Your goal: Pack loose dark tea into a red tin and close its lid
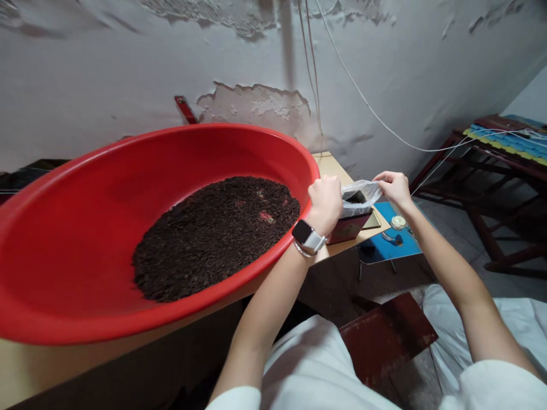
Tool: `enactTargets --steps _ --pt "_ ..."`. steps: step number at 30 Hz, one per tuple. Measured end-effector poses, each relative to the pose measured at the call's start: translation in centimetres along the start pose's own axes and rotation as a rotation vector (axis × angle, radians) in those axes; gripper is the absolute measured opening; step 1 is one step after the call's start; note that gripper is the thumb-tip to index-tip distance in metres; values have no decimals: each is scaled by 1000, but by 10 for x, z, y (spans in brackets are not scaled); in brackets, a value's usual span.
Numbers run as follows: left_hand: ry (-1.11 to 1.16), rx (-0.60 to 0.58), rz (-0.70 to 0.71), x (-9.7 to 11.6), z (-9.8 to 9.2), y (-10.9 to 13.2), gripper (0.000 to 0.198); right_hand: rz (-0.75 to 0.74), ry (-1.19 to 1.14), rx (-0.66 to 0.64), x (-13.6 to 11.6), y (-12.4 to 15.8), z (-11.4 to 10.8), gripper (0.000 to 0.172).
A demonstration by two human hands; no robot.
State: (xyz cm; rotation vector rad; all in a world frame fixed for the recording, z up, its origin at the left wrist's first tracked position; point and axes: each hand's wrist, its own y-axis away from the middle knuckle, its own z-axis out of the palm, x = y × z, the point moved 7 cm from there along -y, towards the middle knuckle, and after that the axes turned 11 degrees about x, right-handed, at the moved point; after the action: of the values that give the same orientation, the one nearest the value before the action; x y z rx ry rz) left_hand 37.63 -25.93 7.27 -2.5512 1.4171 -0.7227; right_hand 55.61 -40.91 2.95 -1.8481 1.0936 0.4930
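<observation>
My left hand (325, 200), with a watch on the wrist, is closed on the left edge of a clear plastic bag (366, 188). The fingers of my right hand (394, 187) pinch the bag's right edge. Between my hands the bag's mouth is spread, and dark material shows inside. The bag lines a dark red box (348, 229) standing at the table's end. Left of it, a big red basin (85, 188) holds a wide heap of dark, loose dried leaves, which look like tea (213, 239), with a few pinkish spots on top.
A gold-coloured flat lid or tray (372, 220) lies beside the box on the light wooden table (333, 166). Beyond is a blue stand (401, 247) carrying a small white-topped jar (397, 222). A brown stool (388, 336) stands below. Cables hang along the peeling wall.
</observation>
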Motion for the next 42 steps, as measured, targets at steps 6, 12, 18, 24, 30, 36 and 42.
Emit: enactTargets --steps 6,12,18,24,30,36,42 --pt "-111 -245 96 -23 -9 -19 21 137 -167 48 14 5 -4 21" --pt "201 -454 53 -40 18 -36 21 27 -80 -157 -2 -4 13 26" --pt "119 -184 47 -48 15 -46 14 -44 72 -126 -8 -26 3 17" --pt "103 -108 152 -43 8 -40 20 -32 -118 -11 -7 -21 -7 23" --pt "32 -48 316 -33 -23 -2 27 168 -76 -125 1 -1 -17 39" --pt "-127 42 803 -10 -5 25 32 465 -163 -350 20 13 -18 41" --pt "-196 87 809 -22 5 12 28 263 -240 -110 -6 9 -41 37"
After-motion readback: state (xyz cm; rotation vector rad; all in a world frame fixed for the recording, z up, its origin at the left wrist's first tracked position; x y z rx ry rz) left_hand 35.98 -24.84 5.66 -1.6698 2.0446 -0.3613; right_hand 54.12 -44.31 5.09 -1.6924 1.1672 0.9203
